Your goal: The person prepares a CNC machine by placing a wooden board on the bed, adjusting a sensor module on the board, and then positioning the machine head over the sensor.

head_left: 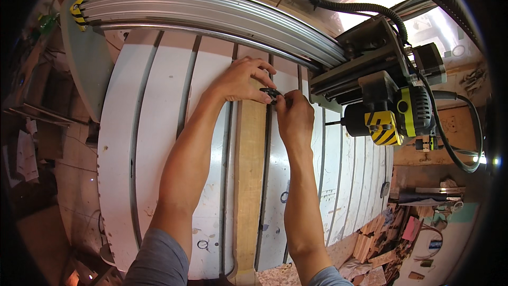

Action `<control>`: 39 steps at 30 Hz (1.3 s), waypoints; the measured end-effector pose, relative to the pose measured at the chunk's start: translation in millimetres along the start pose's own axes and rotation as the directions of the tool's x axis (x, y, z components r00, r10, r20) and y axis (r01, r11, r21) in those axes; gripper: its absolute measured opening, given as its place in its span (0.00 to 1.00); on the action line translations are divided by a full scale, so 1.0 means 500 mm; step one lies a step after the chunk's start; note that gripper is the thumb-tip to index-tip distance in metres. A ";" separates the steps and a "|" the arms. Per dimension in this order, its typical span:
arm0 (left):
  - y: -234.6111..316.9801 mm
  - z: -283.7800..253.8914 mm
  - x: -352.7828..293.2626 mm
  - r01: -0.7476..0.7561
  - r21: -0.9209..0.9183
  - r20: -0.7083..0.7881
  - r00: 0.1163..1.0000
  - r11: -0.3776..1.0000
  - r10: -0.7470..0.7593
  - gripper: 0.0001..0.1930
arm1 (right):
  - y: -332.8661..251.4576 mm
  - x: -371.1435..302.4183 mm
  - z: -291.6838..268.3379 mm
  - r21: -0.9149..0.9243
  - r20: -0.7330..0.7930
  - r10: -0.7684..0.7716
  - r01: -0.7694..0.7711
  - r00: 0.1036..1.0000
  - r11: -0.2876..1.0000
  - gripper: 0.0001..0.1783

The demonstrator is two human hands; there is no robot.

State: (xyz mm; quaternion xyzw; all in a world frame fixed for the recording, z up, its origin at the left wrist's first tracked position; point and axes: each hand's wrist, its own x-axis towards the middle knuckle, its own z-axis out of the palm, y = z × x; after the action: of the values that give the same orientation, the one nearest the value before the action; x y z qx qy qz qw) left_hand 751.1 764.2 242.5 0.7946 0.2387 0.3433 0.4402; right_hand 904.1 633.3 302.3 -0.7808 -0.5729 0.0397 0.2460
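A long wooden board (248,180) lies lengthwise on the white slotted machine bed (159,127). At its far end is a small black piece (271,93), partly covered by my fingers; it might be a knob or clamp part, but its kind does not show. My left hand (244,80) reaches over the board's end from the left, with the piece between thumb and index finger and the other fingers curled above. From the right, my right hand (295,115) pinches the same piece, thumb and fingers pressed together at its near side.
A silver gantry beam (211,13) crosses beyond my hands. Right of my right hand hangs a black spindle motor (362,119) with a thin bit and a yellow-black striped part (385,128). Cables (365,8) loop above. Wood scraps (370,241) lie at the lower right.
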 end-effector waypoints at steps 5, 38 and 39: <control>0.005 -0.001 -0.001 0.010 -0.001 0.025 1.000 1.000 -0.010 0.21 | -0.004 -0.003 -0.003 0.028 0.017 0.034 -0.034 0.999 0.999 0.12; 0.001 0.002 0.000 0.002 -0.013 0.018 1.000 1.000 -0.001 0.21 | 0.034 -0.030 0.007 0.301 -0.055 0.032 -0.014 0.998 0.954 0.14; 0.000 0.002 -0.001 -0.006 -0.004 0.010 1.000 1.000 0.006 0.21 | 0.039 -0.030 0.008 0.313 -0.067 0.022 0.000 0.997 0.950 0.13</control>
State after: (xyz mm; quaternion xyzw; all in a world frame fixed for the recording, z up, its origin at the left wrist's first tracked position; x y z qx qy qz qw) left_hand 751.5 763.5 241.9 0.7962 0.2332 0.3412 0.4420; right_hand 914.4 616.8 287.0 -0.7361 -0.5460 0.1040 0.3863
